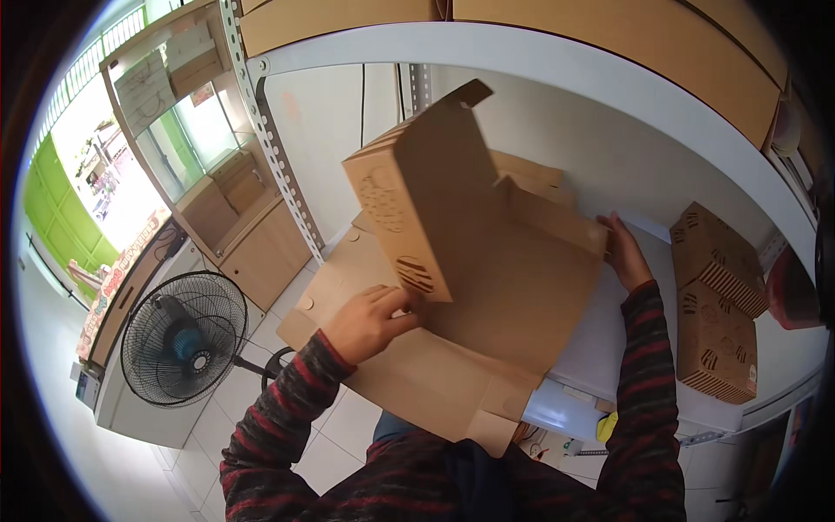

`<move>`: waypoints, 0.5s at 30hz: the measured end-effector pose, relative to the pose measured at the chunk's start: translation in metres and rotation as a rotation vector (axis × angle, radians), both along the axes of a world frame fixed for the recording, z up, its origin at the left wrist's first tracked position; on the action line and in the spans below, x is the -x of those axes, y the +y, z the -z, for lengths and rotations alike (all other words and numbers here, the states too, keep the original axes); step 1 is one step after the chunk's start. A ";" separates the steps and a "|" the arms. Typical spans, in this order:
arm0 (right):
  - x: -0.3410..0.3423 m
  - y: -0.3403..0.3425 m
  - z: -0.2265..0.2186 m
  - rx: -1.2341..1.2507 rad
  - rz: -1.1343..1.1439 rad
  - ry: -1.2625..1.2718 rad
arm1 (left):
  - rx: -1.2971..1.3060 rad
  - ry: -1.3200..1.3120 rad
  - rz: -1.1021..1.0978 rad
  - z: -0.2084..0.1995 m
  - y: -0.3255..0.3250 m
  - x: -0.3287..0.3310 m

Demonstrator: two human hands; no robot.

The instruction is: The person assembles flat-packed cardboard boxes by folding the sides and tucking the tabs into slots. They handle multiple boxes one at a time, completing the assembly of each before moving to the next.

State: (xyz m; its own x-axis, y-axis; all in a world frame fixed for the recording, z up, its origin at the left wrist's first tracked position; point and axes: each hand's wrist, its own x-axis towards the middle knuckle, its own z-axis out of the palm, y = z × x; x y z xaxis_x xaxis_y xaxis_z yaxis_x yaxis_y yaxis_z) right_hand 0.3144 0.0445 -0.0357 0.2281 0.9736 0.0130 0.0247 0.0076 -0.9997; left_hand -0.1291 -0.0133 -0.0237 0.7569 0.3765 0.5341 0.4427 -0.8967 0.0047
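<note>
A partly folded brown cardboard box lies open across the shelf and overhangs its front edge. Its lid panel stands up at the left, with dark printed patterns on the outer side. My left hand is closed at the lower corner of that raised part, thumb and fingers pinching the cardboard. On the other side, my right hand grips the upright side flap at the right; part of its fingers is hidden behind the flap. Flat flaps of the box spread out toward my body.
Two finished printed boxes sit at the right on the white shelf. Overhead runs a shelf beam bearing large cartons. A standing fan is at the left, near a glass-fronted cabinet. Another flat cardboard piece lies behind the box.
</note>
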 end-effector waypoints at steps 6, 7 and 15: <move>-0.007 -0.005 -0.005 0.082 -0.422 -0.184 | 0.370 -0.337 -0.275 0.002 -0.017 0.014; -0.007 -0.007 -0.003 0.085 -0.461 -0.144 | 0.438 -0.402 -0.277 0.002 -0.021 0.014; 0.005 0.001 0.003 0.108 -0.188 -0.389 | 1.046 -0.797 -0.102 0.029 -0.019 0.016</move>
